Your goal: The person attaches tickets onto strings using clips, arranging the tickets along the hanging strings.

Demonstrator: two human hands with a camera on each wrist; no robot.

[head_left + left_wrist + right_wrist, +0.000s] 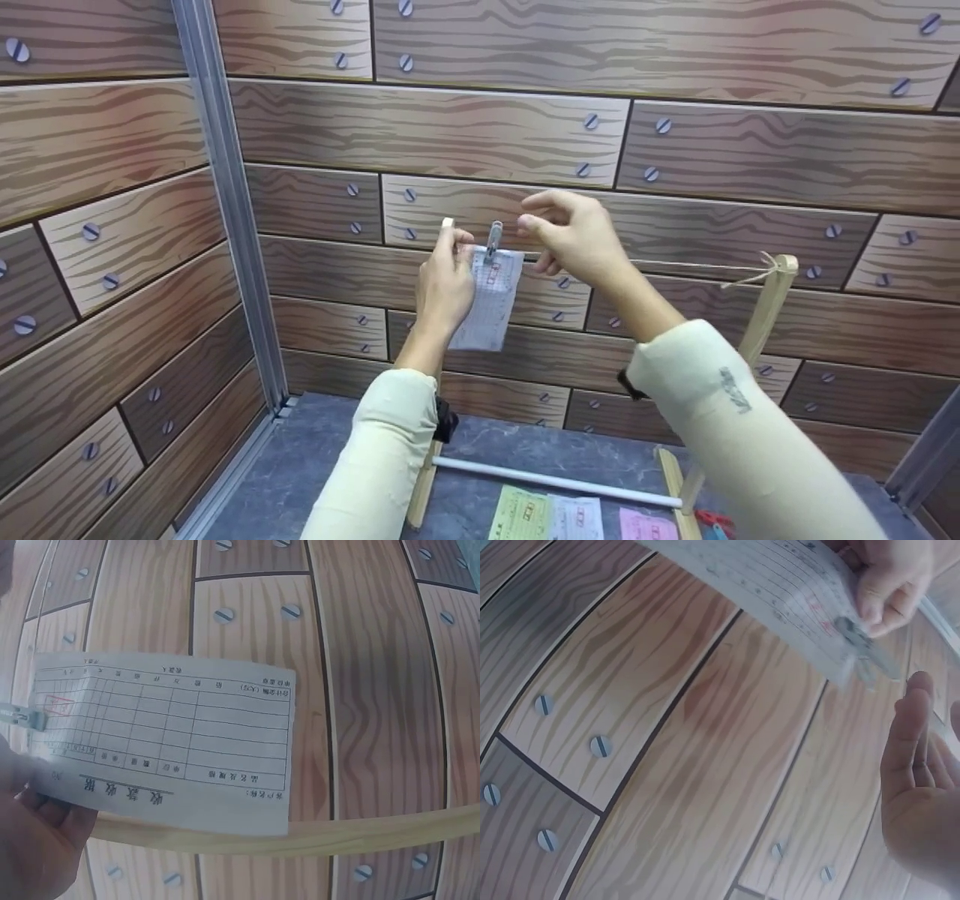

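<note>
A printed receipt slip (484, 311) hangs from a string (697, 265), with a grey clothespin (494, 238) clipped at its top edge. My left hand (444, 285) pinches the slip's upper left edge beside the clothespin; in the left wrist view the receipt's printed face (225, 720) shows a table and a small red stamp. Just right of the clothespin is my right hand (577, 234), apart from it, fingers loosely bent and holding nothing. The right wrist view shows a gap between that hand (922, 780) and the clothespin (874, 656).
The string is tied to a wooden post (765, 311) on the right. A white rod (555, 481) joins the frame's wooden feet. On the grey tabletop (322, 457) lie a green slip (517, 514), a pale blue slip (576, 519), a pink slip (646, 526) and a red clip (714, 518). Wood-patterned walls stand behind and left.
</note>
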